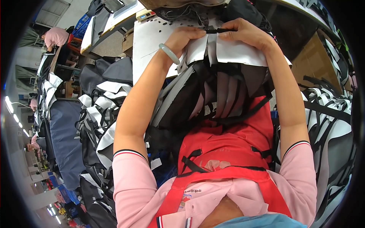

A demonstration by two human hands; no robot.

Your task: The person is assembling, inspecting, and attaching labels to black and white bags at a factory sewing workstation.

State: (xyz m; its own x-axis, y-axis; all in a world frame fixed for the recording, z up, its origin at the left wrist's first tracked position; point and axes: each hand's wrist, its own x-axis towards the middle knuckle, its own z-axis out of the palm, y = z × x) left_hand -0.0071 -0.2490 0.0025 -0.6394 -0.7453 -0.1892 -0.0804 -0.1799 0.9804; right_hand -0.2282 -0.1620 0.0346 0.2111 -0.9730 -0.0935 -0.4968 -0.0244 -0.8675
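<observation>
My left hand (187, 37), with a pale bangle on its wrist, pinches the left end of a black strap (216, 31) at the far edge of a white fabric panel (240, 53). My right hand (248, 34) grips the right end of the strap and the panel's edge between thumb and fingers. Both hands are close to the dark needle area of a sewing machine (204, 19). Black and grey fabric with loose straps (224, 91) hangs from the panel over my lap.
Small dark scraps lie on the white worktable (146, 45), below a small control box (144, 15). Piles of black, grey and white pieces stand at left (102, 114) and right (327, 129). A cardboard box (313, 57) stands at right. Another person (56, 38) works far left.
</observation>
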